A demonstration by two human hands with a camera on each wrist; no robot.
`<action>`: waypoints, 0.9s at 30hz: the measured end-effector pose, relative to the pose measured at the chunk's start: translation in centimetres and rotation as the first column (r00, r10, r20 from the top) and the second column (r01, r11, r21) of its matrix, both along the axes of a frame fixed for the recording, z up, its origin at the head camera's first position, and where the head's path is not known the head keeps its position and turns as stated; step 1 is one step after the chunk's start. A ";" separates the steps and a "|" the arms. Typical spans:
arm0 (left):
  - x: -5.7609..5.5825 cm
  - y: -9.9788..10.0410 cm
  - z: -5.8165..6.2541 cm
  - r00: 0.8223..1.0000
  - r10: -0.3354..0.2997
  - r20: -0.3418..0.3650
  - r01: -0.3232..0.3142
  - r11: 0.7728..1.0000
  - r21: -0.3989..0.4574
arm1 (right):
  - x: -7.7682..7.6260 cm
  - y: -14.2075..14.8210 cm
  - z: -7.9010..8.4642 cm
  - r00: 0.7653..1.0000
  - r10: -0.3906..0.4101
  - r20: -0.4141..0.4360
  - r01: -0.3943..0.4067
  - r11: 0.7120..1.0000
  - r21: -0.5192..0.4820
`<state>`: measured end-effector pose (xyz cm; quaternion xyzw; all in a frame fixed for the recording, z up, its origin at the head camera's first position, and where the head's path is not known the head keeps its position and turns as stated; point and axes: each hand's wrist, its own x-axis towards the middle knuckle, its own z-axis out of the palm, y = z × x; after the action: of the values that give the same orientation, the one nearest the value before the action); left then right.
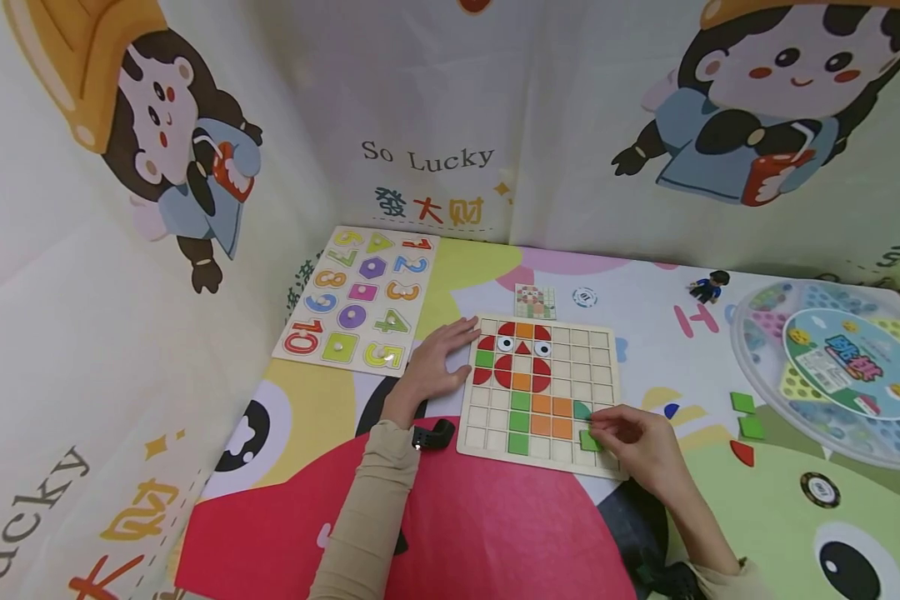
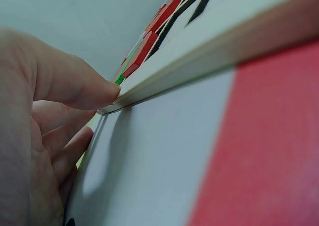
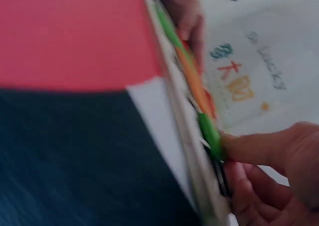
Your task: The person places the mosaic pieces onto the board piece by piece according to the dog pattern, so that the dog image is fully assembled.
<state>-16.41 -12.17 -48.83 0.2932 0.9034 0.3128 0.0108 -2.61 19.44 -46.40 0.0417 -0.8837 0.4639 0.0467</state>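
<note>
A wooden grid board [image 1: 592, 358] lies on the patterned cloth, partly filled with red, green and orange tiles and two round-eye tiles. My left hand [image 1: 437, 367] rests along its left edge, fingers stretched and thumb pressing the rim; the left wrist view shows that thumb [image 2: 84, 81] close up. Over the board's lower right, my right hand [image 1: 640, 442] pinches a green square tile [image 1: 589, 441] between thumb and fingers. The tile [image 3: 211, 139] sits tilted against the thumb in the right wrist view. Just above it lies a teal quarter-round tile [image 1: 582, 409] in a cell.
A number puzzle board [image 1: 356, 300] lies at the left. Behind the grid board are a small pattern card [image 1: 535, 302] and a chip [image 1: 585, 297]. To the right are loose green tiles [image 1: 752, 427], a red quarter piece [image 1: 742, 452], a black chip [image 1: 821, 490], a toy figure [image 1: 709, 287] and a round clear case [image 1: 765, 392].
</note>
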 end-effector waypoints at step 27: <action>-0.1 -0.1 0.0 1.000 -0.002 0.011 0.002 1.000 0.002 | 0.0 3.6 0.0 0.980 -0.087 -0.181 0.108 0.988 0.108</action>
<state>-16.52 -12.30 -48.80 0.2926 0.9027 0.3151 0.0158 -2.58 23.08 -46.39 0.0417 -0.9028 0.4027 0.1449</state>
